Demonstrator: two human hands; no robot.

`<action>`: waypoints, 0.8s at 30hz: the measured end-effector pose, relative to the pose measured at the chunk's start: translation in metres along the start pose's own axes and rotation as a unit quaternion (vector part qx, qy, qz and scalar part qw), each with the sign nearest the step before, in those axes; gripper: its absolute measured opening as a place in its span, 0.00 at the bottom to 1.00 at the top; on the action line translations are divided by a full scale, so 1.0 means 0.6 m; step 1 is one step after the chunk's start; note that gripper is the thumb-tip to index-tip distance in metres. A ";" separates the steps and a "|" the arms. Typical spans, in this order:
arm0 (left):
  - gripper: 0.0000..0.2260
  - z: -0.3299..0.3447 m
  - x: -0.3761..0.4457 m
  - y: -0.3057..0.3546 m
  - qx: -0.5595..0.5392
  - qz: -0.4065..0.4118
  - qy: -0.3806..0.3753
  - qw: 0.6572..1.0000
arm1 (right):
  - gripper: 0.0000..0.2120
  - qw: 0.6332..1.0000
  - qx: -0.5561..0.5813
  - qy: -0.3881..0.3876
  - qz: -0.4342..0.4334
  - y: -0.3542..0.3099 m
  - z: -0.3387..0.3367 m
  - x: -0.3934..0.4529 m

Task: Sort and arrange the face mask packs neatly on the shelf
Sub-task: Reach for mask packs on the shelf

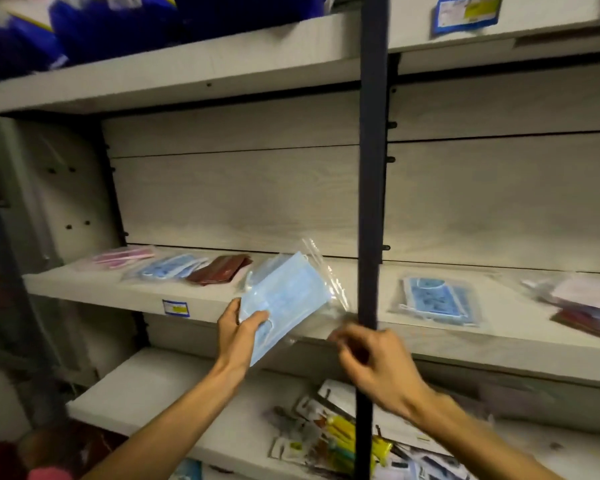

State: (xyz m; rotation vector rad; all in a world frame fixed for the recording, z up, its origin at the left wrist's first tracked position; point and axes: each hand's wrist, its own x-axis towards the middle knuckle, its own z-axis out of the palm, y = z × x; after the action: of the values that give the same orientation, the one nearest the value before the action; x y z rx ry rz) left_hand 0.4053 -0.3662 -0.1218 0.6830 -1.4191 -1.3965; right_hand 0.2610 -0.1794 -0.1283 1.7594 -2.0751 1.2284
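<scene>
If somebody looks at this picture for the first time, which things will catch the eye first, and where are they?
First comes the light blue mask pack at the centre, gripped by the left hand in front of the middle shelf. Next is the dark upright post that cuts the view from top to bottom, with the blurred right hand beside it. Pink, blue and dark red packs lie in a row on the shelf's left part.

You hold a pale blue pleated mask pack in clear plastic wrap (284,299). On your pale grey wood-grain shelf board (118,289) lie a pink mask pack (123,257), a light blue mask pack (172,267) and a dark maroon mask pack (220,269). Past the dark navy upright post (371,168) you see a blue patterned mask pack (437,299). A blue-bordered price label with a yellow patch (176,308) marks the shelf edge.
</scene>
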 end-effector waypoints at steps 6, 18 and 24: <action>0.07 -0.116 0.076 -0.010 -0.021 -0.064 -0.088 0.994 | 0.06 0.952 0.261 0.027 0.157 -0.097 0.157 0.080; 0.22 -0.152 0.202 0.001 0.141 0.078 -0.177 0.971 | 0.04 0.914 0.177 0.218 0.293 -0.045 0.174 0.281; 0.16 -0.114 0.275 0.003 0.335 0.285 -0.246 0.864 | 0.07 0.921 0.023 0.183 0.343 0.022 0.166 0.320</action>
State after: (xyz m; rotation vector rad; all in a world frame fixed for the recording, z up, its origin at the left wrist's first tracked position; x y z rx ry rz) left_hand 0.4099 -0.5416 -0.0883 0.2601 -2.3291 -0.5942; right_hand 0.2292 -0.3897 -0.0859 0.7034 -2.4943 1.6125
